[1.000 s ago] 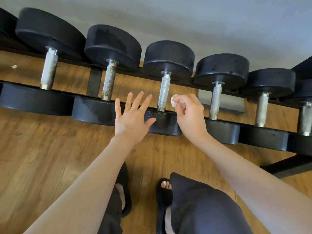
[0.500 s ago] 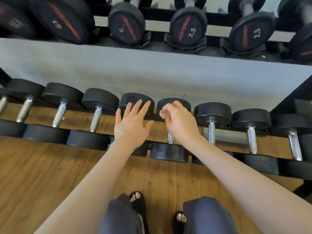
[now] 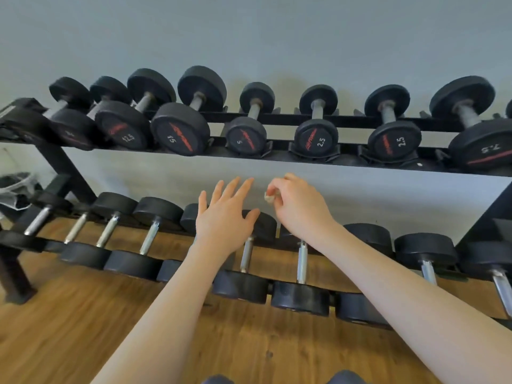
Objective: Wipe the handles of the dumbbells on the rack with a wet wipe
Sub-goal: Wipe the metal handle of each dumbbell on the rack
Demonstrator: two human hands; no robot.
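A black two-tier rack (image 3: 279, 117) holds black dumbbells with metal handles. On the upper tier stand dumbbells marked 5 (image 3: 246, 135) and 2.5 (image 3: 316, 138). A row of dumbbells (image 3: 302, 261) with silver handles fills the lower tier. My right hand (image 3: 297, 206) pinches a small balled-up wet wipe (image 3: 269, 197) in the air between the two tiers, touching no handle. My left hand (image 3: 225, 217) hovers beside it with fingers spread and holds nothing.
A grey wall stands behind the rack. The floor (image 3: 83, 328) is wood. The rack's black leg (image 3: 13, 275) stands at the lower left, and a dark mesh bin (image 3: 15, 189) sits at the far left. My knees show at the bottom edge.
The view has tilted up from the lower tier, and the upper tier has come into sight. Both hands have risen off the lower dumbbell handle, the right one still holding the wipe.
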